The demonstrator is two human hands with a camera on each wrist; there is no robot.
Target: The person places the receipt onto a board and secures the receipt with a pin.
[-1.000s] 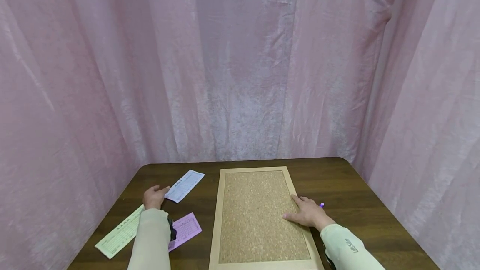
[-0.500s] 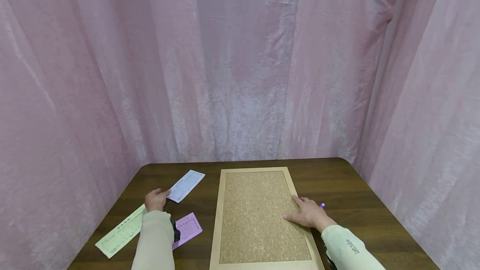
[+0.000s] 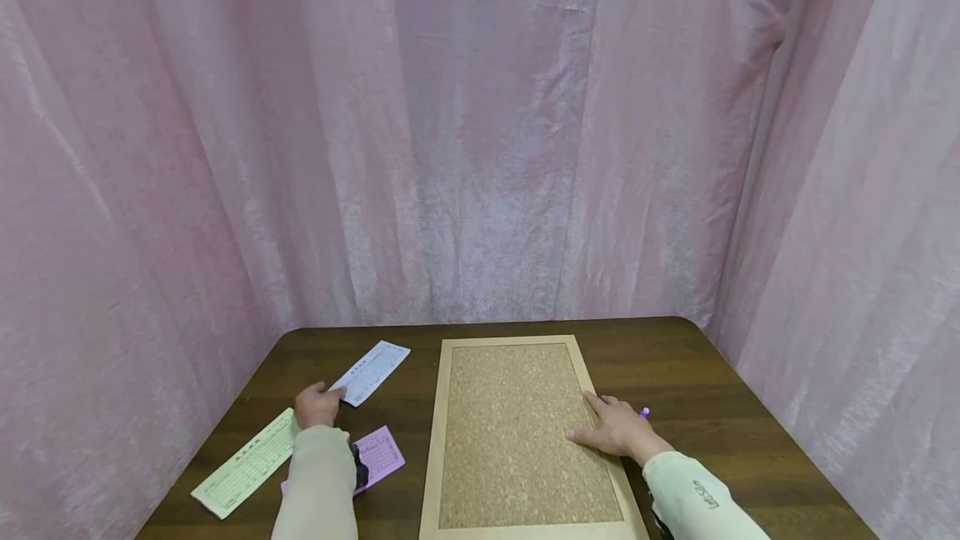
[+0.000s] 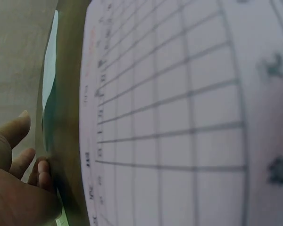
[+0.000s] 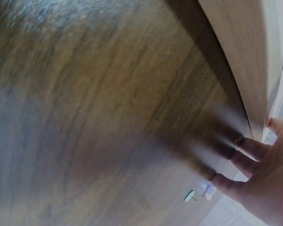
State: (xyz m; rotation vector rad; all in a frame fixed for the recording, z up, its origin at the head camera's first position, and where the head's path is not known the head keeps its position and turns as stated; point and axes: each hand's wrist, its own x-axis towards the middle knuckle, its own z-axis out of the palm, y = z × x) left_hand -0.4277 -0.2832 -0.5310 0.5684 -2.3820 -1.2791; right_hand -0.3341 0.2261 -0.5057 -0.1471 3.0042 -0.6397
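Note:
My left hand (image 3: 318, 407) is at the near-left corner of a light blue printed slip (image 3: 371, 372). Its thumb lies over that corner in the head view. In the left wrist view the thumb (image 4: 21, 126) stands extended with the other fingers loosely bent, and I see no pinch on the paper. A framed cork board (image 3: 525, 440) lies flat on the table. Across its right frame rests my right hand (image 3: 615, 427), fingers spread, thumb over the cork. In the right wrist view its fingertips touch the tabletop beside the board's edge.
A pale green slip (image 3: 247, 465) lies left of my left forearm, and a purple slip (image 3: 380, 455) lies partly under that forearm. Beside my right hand are a green thumbtack (image 5: 189, 196) and a purple one (image 5: 210, 189). Pink curtains (image 3: 487, 148) hang behind the table (image 3: 720, 407).
My left hand has shifted slightly right and nearer to me, its thumb now further over the blue slip's corner. The right hand stays on the board.

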